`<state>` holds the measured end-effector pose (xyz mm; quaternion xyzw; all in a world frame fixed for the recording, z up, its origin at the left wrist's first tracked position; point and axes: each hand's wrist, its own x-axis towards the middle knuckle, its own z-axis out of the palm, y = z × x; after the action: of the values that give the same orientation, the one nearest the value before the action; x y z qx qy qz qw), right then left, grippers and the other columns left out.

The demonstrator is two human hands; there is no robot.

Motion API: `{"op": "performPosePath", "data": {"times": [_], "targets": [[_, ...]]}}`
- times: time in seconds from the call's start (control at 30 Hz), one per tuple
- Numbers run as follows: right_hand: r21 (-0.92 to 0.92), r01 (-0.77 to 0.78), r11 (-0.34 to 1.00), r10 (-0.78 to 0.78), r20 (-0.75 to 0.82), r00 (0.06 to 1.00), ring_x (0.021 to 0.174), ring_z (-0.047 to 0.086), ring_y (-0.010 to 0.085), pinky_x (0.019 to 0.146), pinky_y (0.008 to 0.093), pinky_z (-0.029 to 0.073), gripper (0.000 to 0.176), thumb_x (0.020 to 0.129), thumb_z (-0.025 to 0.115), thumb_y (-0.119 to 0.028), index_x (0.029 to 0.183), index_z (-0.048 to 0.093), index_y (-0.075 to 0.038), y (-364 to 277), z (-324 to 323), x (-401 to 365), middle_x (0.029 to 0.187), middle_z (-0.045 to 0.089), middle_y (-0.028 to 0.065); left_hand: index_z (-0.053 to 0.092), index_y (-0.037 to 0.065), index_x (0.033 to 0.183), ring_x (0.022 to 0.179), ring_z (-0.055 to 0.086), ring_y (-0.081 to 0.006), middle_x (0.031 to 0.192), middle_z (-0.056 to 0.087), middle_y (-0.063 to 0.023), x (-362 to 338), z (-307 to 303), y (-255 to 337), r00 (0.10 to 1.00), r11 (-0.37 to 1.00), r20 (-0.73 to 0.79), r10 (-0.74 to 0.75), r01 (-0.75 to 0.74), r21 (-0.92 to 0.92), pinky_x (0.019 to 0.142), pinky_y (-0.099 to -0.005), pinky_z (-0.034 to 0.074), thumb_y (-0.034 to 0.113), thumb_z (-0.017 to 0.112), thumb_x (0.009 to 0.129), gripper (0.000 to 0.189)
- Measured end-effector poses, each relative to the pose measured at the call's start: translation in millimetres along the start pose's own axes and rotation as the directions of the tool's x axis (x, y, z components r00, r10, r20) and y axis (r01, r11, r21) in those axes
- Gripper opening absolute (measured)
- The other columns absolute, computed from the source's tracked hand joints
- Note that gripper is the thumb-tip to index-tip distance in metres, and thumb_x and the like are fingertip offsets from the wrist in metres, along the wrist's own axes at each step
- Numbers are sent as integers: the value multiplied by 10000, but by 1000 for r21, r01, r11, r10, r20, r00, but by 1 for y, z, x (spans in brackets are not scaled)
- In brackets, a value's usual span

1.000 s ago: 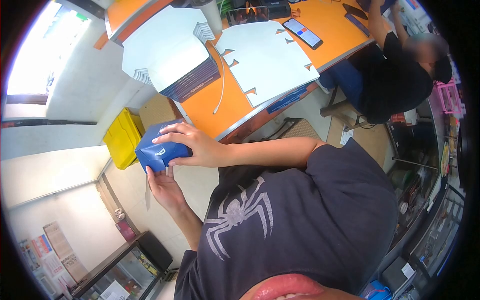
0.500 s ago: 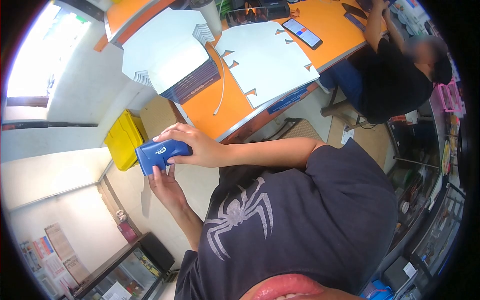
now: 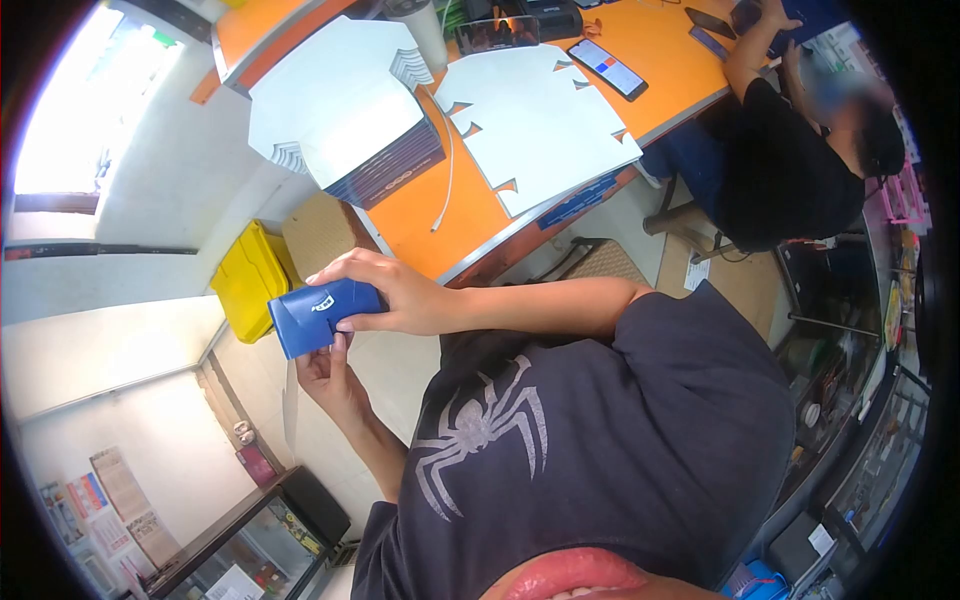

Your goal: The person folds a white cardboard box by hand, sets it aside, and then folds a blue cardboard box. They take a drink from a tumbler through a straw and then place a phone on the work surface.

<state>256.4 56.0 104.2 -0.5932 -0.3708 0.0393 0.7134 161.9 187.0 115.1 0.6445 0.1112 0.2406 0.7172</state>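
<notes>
A small blue box (image 3: 300, 318) with a white logo and a slit in its front is held up before my chest. My right hand (image 3: 402, 292) grips its right end, with fingers over the top edge and the thumb on the front near the bottom. Below it, my left hand (image 3: 340, 380) pinches at the lower edge, thumb upright against the box. The other left fingers are partly hidden beneath it.
An orange table (image 3: 410, 225) carries a stack of white die-cut sheets (image 3: 335, 90), a second flat pile (image 3: 535, 125), a white cable (image 3: 447, 180) and a phone (image 3: 607, 70). A yellow bin (image 3: 243, 285) stands behind the box. Another person (image 3: 775, 165) sits at right.
My left thumb and fingers have slid from the front of the blue box to its lower edge. The box has turned slightly, showing more of its front.
</notes>
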Motion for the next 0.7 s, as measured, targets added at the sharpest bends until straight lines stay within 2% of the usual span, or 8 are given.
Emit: {"op": "performPosePath", "data": {"times": [0.17,0.3,0.37,0.5,0.6,0.7], "targets": [[-26,21,999,-20,20,1000,1076,498,292,888,400,436,497,758,697,-227,1202,490,-141,-3,-1,1,1094,508,132,474,-56,1174,1003,556,-188,1117,553,-135,-1,3,2,1000,1000,-30,-2,2,-20,819,-313,498,-57,594,793,399],[-75,34,997,-31,47,998,1076,498,308,873,394,450,555,716,731,-241,1202,482,-138,-7,-5,0,1100,500,139,473,-65,1175,1009,554,-192,1106,558,-139,-2,0,2,1000,999,-26,-17,16,-34,841,-312,476,-62,595,791,403],[-203,60,977,-50,52,997,1078,499,277,892,381,436,577,707,742,-239,1209,487,-114,-10,-8,-1,1119,511,118,477,-70,1170,1009,553,-194,1109,558,-140,-2,2,3,1000,999,-27,-12,11,-49,853,-311,462,-64,596,790,398],[-346,163,924,-144,80,986,1030,533,269,870,370,453,602,687,754,-245,1218,499,-121,-4,-11,-1,1126,533,107,488,-78,1161,1010,552,-189,1115,558,-142,-1,3,4,999,998,-18,-30,31,59,870,-297,443,-69,598,786,390],[-377,196,905,-176,86,981,1000,553,272,833,365,476,632,694,743,-260,1259,484,-143,-4,-12,0,1134,543,106,493,-86,1155,1005,559,-188,1109,565,-144,1,3,7,999,990,-11,-34,35,135,879,-286,439,-73,594,787,383],[-399,150,905,-118,104,988,1006,549,277,812,366,487,622,719,718,-288,1285,476,-203,-5,-10,-2,1159,525,119,488,-85,1169,1016,558,-188,1121,564,-150,3,4,9,999,991,-7,-49,50,127,893,-286,434,-68,586,795,387]]}}
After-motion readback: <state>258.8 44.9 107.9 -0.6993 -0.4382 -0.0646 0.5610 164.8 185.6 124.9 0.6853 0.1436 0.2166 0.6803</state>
